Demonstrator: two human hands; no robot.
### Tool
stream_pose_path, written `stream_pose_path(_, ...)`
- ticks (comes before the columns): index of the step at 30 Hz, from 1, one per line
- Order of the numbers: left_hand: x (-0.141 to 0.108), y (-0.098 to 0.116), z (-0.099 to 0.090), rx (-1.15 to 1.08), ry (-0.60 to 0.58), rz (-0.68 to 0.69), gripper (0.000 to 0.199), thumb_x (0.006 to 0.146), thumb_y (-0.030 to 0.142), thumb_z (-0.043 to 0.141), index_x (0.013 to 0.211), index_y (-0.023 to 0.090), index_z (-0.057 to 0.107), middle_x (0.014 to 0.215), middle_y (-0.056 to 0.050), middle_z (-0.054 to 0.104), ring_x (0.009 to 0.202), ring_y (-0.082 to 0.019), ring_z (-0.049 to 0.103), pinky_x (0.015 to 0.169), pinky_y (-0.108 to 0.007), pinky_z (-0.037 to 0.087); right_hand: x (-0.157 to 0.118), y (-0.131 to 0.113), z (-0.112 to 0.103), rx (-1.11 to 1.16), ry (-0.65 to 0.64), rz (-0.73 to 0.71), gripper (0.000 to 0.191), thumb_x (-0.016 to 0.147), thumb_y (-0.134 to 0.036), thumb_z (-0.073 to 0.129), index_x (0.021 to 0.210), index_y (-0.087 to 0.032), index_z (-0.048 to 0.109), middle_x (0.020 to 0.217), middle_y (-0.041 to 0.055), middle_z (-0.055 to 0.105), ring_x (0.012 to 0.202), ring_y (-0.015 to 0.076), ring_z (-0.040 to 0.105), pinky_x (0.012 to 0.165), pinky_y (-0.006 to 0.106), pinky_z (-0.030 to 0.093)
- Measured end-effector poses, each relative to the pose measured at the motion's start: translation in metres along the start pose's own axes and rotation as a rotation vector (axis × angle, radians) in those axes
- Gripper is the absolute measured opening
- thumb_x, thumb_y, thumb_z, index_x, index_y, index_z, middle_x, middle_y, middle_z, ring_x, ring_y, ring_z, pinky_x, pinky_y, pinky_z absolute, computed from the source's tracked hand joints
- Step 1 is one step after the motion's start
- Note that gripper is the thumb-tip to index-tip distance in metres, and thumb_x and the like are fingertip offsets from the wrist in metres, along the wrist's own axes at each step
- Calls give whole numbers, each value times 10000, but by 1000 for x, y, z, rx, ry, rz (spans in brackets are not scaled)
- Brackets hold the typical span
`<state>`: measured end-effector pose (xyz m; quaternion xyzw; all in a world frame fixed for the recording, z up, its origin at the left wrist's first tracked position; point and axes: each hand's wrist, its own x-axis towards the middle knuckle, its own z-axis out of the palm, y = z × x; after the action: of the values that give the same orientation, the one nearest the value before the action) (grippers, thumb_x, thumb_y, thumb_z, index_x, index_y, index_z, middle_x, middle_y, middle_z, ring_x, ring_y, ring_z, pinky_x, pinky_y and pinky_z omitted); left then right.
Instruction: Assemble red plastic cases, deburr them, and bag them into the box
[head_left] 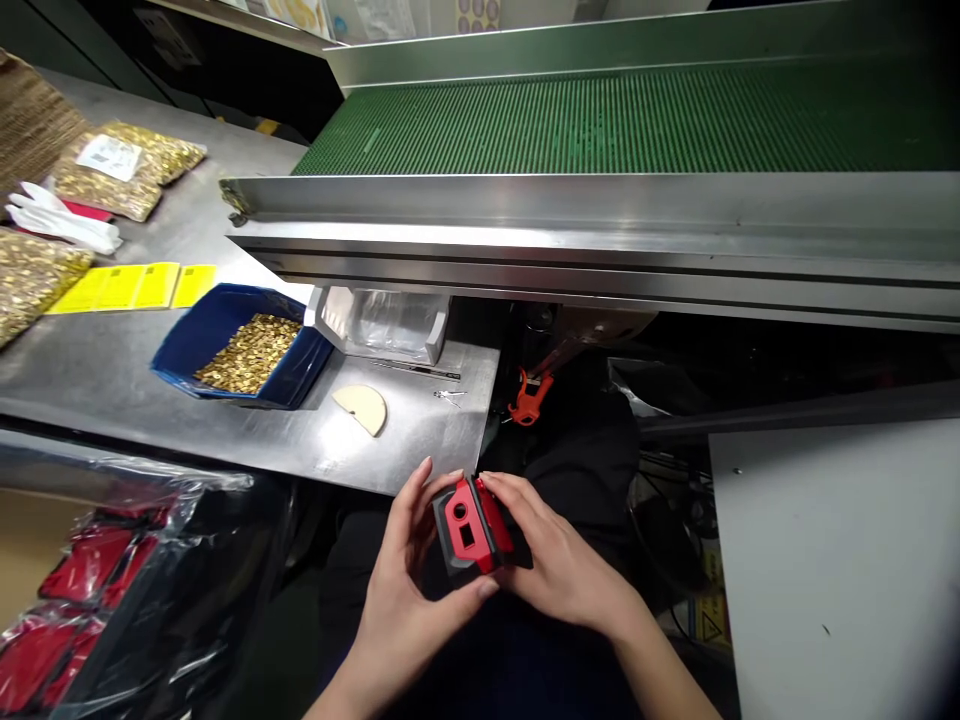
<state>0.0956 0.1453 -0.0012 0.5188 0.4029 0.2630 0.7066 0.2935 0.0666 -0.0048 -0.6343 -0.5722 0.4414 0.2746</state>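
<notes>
Here, at the near side, I see left hand (403, 600) and right hand (562, 572), half curled, both gripping one red-and-black boxy plastic housing (471, 522).

Bare left hand (405, 595) and bare right hand (562, 565), kinda cupped toward each other
Left's got its fingers (403, 515) up and thumb (457, 604) reaching across; right's fingers bend inward, both bare forearms (660, 655) angled in from below.

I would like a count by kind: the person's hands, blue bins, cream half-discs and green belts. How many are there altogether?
Left hand and right hand, both holding the red case: 2
Blue bin: 1
Cream half-disc: 1
Green belt: 1
Total: 5
</notes>
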Motion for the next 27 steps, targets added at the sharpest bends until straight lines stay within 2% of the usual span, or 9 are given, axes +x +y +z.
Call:
stream_pose_path(5,1,5,-4,56,93,-12,982,773,346,876,1569,368,301,1529,-99,504,1419,-336,504,1164,-473,464,-1,5,10,-76,100,-116,800,912,-214,675,1624,-283,317,1649,92,387,1516,285,371,1245,491,341)
stream_pose_path(8,6,11,-12,86,114,-174,885,854,508,773,1572,311,295,1278,-92,626,1156,-297,665,998,-422,551,-2,4,10,-8,204,-154,523,953,-290,658,1467,-283,560,1445,85,631,1349,291,567,1151,478,443)
stream_pose_path(10,10,14,-18,33,-19,-324,771,919,628,630,1552,274,368,1190,-92,673,1046,-294,691,930,-431,560,-1,0,7,67,256,-114,374,976,-353,641,1341,-272,658,1255,76,740,1145,270,686,1014,416,531)
stream_pose_path(13,16,13,-30,-125,-228,-475,660,962,704,478,1420,241,583,1316,-118,695,1193,-333,653,1044,-466,499,3,-7,-3,164,241,17,318,985,-393,630,1255,-239,702,1125,60,777,973,232,732,875,327,558)
stream_pose_path(17,15,6,-41,-415,-415,-660,881,908,847,325,1227,131,727,1129,-177,768,1067,-331,704,915,-417,537,7,-18,-18,248,-94,48,242,989,-365,622,1135,-230,760,904,-4,780,749,158,703,693,232,513)
stream_pose_path(20,4,-1,-38,-582,-593,-675,808,875,818,497,1185,112,740,1035,-160,778,945,-280,729,849,-349,531,13,-28,-19,258,-341,-11,216,961,-341,659,1102,-239,787,800,-31,760,616,120,639,587,200,451)
stream_pose_path(22,-8,-5,-31,-654,-654,-634,690,813,712,711,1220,156,723,1056,-130,783,971,-283,738,910,-366,523,19,-34,-13,281,-396,-45,217,954,-354,675,1095,-242,794,820,-26,771,643,124,662,599,196,454)
stream_pose_path(24,-20,-8,-22,-727,-686,-634,698,757,653,806,1252,172,698,1081,-144,784,998,-314,746,926,-405,529,25,-38,-5,306,-365,-42,236,975,-393,655,1080,-236,797,863,-8,782,720,141,702,647,201,474)
stream_pose_path(27,-34,-11,-15,-811,-574,-635,723,772,655,787,1285,160,666,1162,-210,764,1010,-344,755,860,-419,556,28,-36,5,399,-126,48,353,1047,-466,538,1086,-203,769,810,11,743,698,138,689,646,211,487)
